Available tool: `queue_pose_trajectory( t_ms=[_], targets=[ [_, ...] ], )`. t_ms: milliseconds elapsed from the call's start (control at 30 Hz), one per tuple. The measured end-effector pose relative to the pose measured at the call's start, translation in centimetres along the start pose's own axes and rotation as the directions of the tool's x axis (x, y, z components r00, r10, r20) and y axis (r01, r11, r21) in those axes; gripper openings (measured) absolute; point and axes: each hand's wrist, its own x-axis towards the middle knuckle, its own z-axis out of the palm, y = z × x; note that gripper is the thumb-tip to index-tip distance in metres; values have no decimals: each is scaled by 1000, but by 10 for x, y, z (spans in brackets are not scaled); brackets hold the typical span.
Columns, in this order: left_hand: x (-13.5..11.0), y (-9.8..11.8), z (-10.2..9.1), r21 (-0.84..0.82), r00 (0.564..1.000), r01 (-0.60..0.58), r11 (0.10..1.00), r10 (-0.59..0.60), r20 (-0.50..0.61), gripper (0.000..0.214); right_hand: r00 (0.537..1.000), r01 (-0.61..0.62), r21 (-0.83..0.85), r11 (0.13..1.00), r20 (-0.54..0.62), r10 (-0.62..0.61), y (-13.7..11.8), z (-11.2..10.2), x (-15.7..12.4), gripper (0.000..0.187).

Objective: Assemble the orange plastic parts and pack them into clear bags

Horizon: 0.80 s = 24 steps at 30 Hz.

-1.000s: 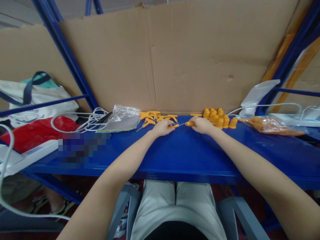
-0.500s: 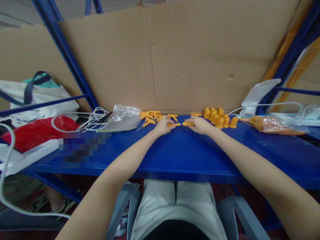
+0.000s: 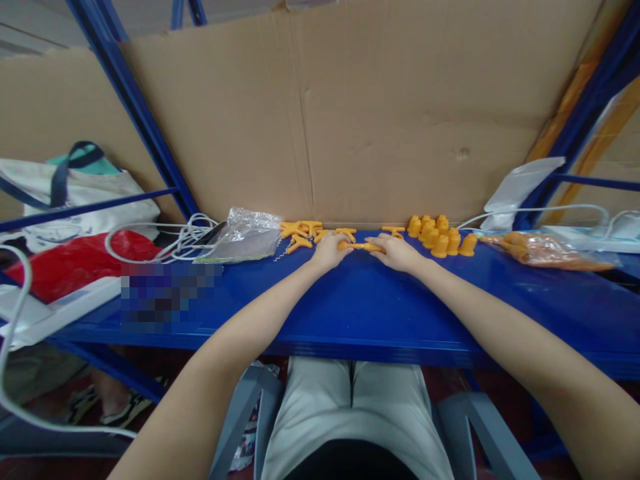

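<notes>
Both my hands meet at the back of the blue shelf (image 3: pixel 360 307). My left hand (image 3: pixel 330 251) is closed on one end of a small orange plastic part (image 3: pixel 361 247), and my right hand (image 3: pixel 397 252) is closed on its other end. The two halves now sit pushed together between my fingertips, and no spring shows between them. A pile of orange T-shaped pieces (image 3: pixel 303 233) lies just left of my left hand. A cluster of orange cone-shaped caps (image 3: pixel 440 237) stands just right of my right hand.
A crinkled clear plastic bag (image 3: pixel 245 235) and white cables (image 3: pixel 170 243) lie to the left, beside a red bag (image 3: pixel 75 263) and a tote bag (image 3: pixel 75 193). A bag of orange parts (image 3: pixel 543 251) lies at the right. Cardboard (image 3: pixel 370 113) backs the shelf.
My hands have drawn closer together. The two orange pieces, joined by a visible spring a second ago, are now pressed end to end.
</notes>
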Motion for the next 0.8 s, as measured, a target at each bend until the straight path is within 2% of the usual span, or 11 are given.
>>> queue_pose_trajectory(
  t_ms=[100, 200, 333, 433, 533, 633, 700, 800],
  targets=[
    [1, -3, -1, -89, 996, 56, 994, -49, 80, 24, 999, -38, -30, 999, 16, 39, -2, -3, -1, 43],
    [2, -8, -5, -96, 990, 28, 995, -15, 137, 39, 998, -41, -16, 999, 48, 42, -2, -2, -1, 45],
    [2, -12, -8, -17, 989, -6, 1000, 8, 150, 42, 1000, 7, 119, 993, -29, -3, 5, 3, 2, 46],
    [1, -11, -9, 46, 991, 7, 999, -13, 137, 38, 994, -13, 290, 957, -97, 43, 12, 3, 5, 53],
    [0, -10, -9, 85, 993, 30, 996, -40, 113, 35, 985, -137, 510, 849, -17, 169, 17, 1, 4, 50],
    [-1, -8, -10, 103, 994, 39, 994, -49, 94, 33, 959, -257, 704, 662, 100, 266, 17, -2, 3, 35],
    [-1, -7, -10, 96, 995, 45, 994, -54, 90, 32, 937, -310, 773, 554, 149, 316, 13, -4, 3, 26],
    [-1, -6, -10, 75, 992, 79, 994, -86, 96, 29, 906, -374, 776, 508, 190, 378, 4, -8, 3, 17]
  ],
)
